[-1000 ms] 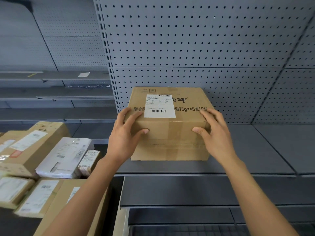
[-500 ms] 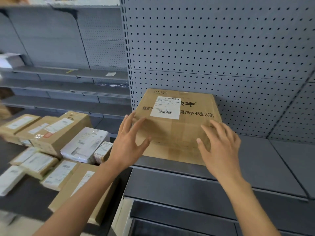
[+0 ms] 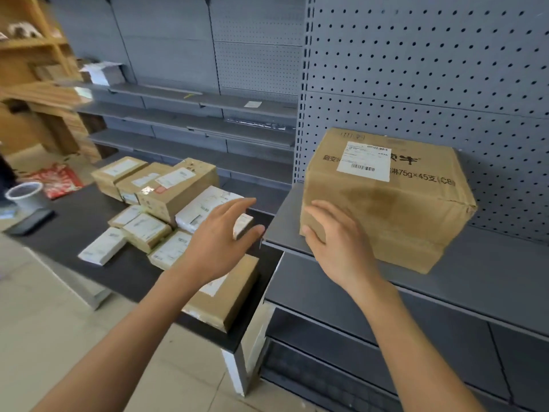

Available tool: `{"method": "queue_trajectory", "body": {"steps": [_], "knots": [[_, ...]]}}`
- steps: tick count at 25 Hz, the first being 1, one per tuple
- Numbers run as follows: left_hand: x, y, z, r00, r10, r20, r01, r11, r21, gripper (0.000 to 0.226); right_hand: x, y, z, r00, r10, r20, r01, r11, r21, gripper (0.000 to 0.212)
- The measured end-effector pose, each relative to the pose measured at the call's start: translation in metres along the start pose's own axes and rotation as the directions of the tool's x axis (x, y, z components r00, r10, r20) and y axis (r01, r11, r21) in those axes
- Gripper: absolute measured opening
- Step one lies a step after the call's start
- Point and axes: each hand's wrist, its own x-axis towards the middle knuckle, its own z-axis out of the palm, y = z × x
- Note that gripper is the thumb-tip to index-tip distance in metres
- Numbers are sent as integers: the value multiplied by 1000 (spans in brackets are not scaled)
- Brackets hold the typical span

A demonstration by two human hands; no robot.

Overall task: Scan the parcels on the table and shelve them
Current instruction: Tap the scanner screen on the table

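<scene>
I see a large box [image 3: 386,200] of matt brown corrugated cardboard, creased at its right corner, with clear glossy tape down its front and a smooth white paper label [image 3: 364,161] on top. It sits on a grey shelf [image 3: 490,272] of matt painted metal, backed by perforated metal pegboard [image 3: 430,69]. On the left, the table [image 3: 89,221] has a matt black top. Its parcels [image 3: 166,185] are cardboard; one bag [image 3: 205,208] looks like glossy white plastic. Far left stands bare wooden shelving [image 3: 32,49].

A parcel depot: grey pegboard shelving [image 3: 445,84] and labelled parcels [image 3: 166,203] crowding a table [image 3: 89,221].
</scene>
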Motion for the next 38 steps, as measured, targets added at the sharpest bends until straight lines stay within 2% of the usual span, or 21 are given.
{"method": "queue_trajectory", "body": {"steps": [3,6,10,16,21,25,32,38], "knots": [[-26,-34,-48,997,-73,-19,73,997,11,55,12,-56,28,997,-61,39,60,998,20,38],[-66,-77,-104,986,-135,-92,139,990,36,55,20,-130,63,983,-153,99,147,987,64,43],[-120,-130,-169,959,-229,-168,244,967,77,53,24,-220,107,956,-271,108,253,954,159,43],[-199,-201,-239,875,-388,-290,437,891,126,53,28,-324,175,875,-455,167,393,868,305,44],[-216,-247,-268,812,-475,-339,538,835,118,57,51,-369,234,814,-538,219,438,817,376,43],[-198,-295,-279,764,-538,-356,607,786,115,55,91,-394,286,799,-560,219,439,793,423,47],[-130,-379,-303,732,-566,-379,646,753,124,53,184,-423,369,774,-573,270,386,765,516,48],[-101,-435,-321,694,-590,-412,682,723,113,53,238,-452,416,746,-612,263,414,735,536,45]]}}
